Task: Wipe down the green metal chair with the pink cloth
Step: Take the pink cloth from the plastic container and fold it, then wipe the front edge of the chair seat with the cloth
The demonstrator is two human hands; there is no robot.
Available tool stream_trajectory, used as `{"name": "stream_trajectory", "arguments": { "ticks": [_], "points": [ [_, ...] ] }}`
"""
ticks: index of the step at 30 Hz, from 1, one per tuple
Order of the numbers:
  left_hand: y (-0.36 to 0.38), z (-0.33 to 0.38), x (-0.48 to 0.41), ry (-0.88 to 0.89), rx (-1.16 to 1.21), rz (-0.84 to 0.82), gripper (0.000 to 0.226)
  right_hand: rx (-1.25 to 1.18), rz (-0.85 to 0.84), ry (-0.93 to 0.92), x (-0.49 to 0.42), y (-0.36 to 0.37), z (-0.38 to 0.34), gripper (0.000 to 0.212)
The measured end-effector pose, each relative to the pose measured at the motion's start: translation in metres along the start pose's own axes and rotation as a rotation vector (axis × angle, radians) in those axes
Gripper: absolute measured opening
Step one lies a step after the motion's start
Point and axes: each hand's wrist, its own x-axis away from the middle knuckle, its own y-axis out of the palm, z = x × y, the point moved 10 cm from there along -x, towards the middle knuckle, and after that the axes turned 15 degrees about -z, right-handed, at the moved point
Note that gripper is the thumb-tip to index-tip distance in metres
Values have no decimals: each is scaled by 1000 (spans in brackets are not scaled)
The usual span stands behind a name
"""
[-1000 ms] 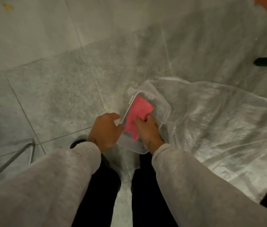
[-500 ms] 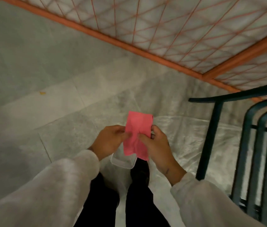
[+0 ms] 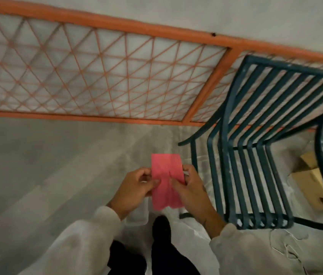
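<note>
The pink cloth (image 3: 166, 180) is folded into a narrow upright strip, held in front of me at the frame's middle. My left hand (image 3: 134, 187) pinches its left edge and my right hand (image 3: 191, 188) pinches its right edge. The green metal chair (image 3: 255, 147) stands just to the right, with its slatted seat and back toward me. Neither the cloth nor my hands touch the chair.
An orange lattice fence (image 3: 101, 76) runs along the wall behind. A clear plastic container (image 3: 136, 217) lies on the grey tile floor below my hands, on a clear plastic sheet (image 3: 192, 231). Cardboard boxes (image 3: 313, 181) sit under the chair at right.
The pink cloth came up out of the clear container on the floor. My view has risen from the floor to the fence, and more of the chair shows at right.
</note>
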Motion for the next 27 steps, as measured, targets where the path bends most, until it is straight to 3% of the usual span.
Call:
{"name": "stream_trajectory", "arguments": {
  "ticks": [7, 12, 19, 22, 25, 27],
  "points": [
    [102, 57, 13, 41, -48, -76, 11, 74, 233, -178, 93, -90, -46, 38],
    [185, 88, -1, 48, -156, -123, 19, 149, 283, -190, 128, -159, -36, 17],
    [335, 99, -32, 40, -224, -117, 23, 253, 300, -270, 179, -288, -2, 12],
    [424, 99, -47, 52, -240, -159, 24, 72, 289, -197, 210, -353, 30, 19],
    [482, 98, -51, 43, -269, -274, 35, -135, 244, -161, 224, -383, 48, 55],
    [518, 94, -57, 15, -292, -353, 43, -299, 266, -172, 235, -409, 62, 56]
  ]
}}
